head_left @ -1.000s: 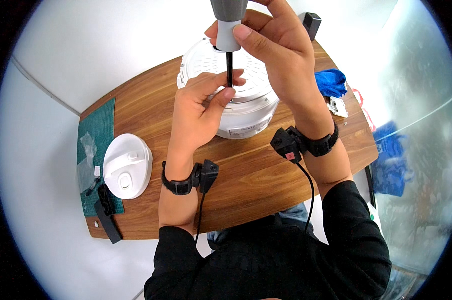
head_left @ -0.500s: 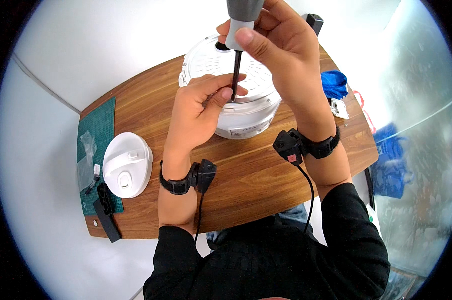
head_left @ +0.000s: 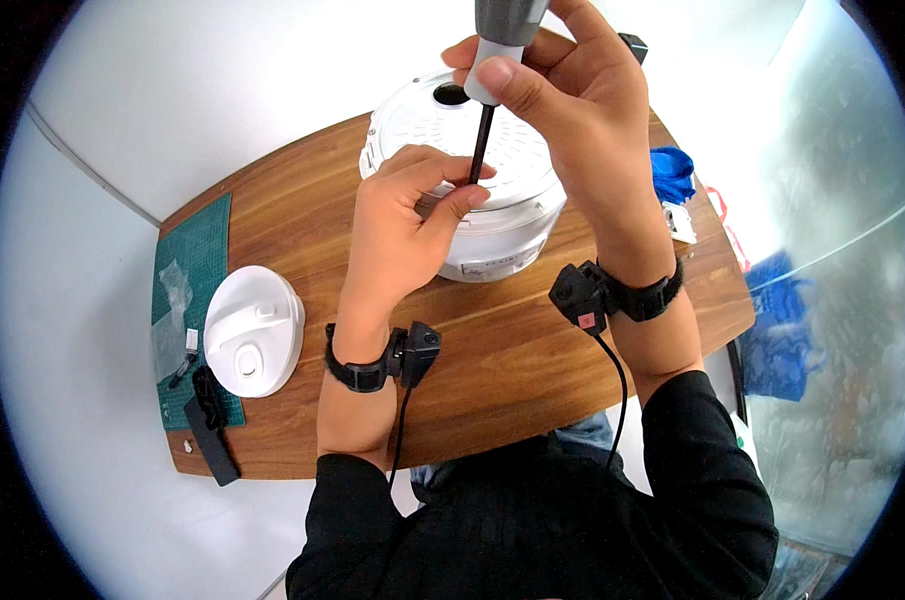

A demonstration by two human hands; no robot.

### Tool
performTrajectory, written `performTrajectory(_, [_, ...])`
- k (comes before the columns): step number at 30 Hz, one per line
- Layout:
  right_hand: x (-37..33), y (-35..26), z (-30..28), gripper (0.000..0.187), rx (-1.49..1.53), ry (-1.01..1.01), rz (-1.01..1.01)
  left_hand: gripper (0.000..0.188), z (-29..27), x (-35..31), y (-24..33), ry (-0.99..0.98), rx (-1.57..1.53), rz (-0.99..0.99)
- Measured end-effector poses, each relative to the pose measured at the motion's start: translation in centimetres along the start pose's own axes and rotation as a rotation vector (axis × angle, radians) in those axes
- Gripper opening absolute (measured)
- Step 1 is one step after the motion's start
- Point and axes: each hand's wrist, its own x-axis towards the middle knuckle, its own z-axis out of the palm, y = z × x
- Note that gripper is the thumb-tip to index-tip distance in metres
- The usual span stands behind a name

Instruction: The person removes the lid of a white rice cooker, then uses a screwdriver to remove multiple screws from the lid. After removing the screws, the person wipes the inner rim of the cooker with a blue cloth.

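My right hand [head_left: 563, 95] is wrapped round the grey handle of a screwdriver [head_left: 493, 70], which stands nearly upright with its black shaft pointing down. My left hand [head_left: 408, 220] is closed in a pinch, thumb and forefinger at the lower end of the shaft. Those fingers hide the screwdriver's tip, and whether a screw is between them I cannot tell. Beneath both hands is a round white appliance body [head_left: 493, 240], with slotted vents and a dark round hole on its upturned face. The fingertips are over its near rim.
A white oval lid [head_left: 256, 335] lies on the left of the wooden table [head_left: 493, 370], beside a green cutting mat [head_left: 198, 235] with a clear plastic bag [head_left: 176, 295]. Near the front left edge is a black bar-shaped thing [head_left: 213, 445]. Blue cloth [head_left: 673, 172] sits at right.
The screwdriver has shifted slightly right and up with my right hand. Its tip, which showed beside my left thumb, is now hidden between the left fingers.
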Motion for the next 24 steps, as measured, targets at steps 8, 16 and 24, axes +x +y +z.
performTrajectory(8, [0.3, 1.8, -0.3, 0.041, -0.634, 0.018, -0.217, 0.012, 0.4, -0.1, 0.0, 0.017, 0.117, -0.001])
performTrajectory(16, [0.2, 0.1, 1.1, 0.048, -0.048, 0.115, -0.041, 0.040, -1.6, 0.0, -0.3, -0.211, 0.021, 0.031])
performTrajectory(24, [0.3, -1.2, 0.9, 0.052, -0.428, 0.072, -0.025, 0.042, -1.1, -0.1, 0.0, -0.133, 0.089, 0.051])
